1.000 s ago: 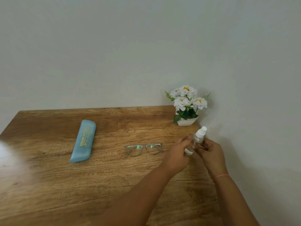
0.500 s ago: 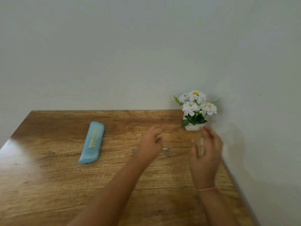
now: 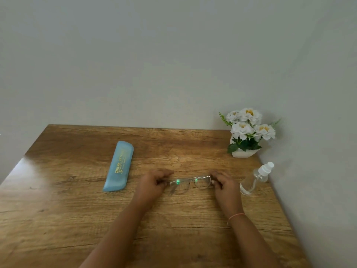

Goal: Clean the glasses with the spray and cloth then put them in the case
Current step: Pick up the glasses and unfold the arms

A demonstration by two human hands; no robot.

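Clear-framed glasses [image 3: 190,183] lie at the middle of the wooden table [image 3: 77,219], lenses showing green glints. My left hand [image 3: 153,183] pinches their left end and my right hand [image 3: 224,183] pinches their right end. A small clear spray bottle [image 3: 255,179] with a white nozzle stands on the table just right of my right hand, apart from it. A light blue glasses case [image 3: 119,166] with gold lettering lies to the left, closed. No cloth is in view.
A white pot of white artificial flowers [image 3: 246,132] stands in the back right corner against the wall. The wall runs close along the table's right edge and back edge.
The spray bottle has gone from my hands to the table at the right. Both hands moved to the glasses and took hold of their ends.
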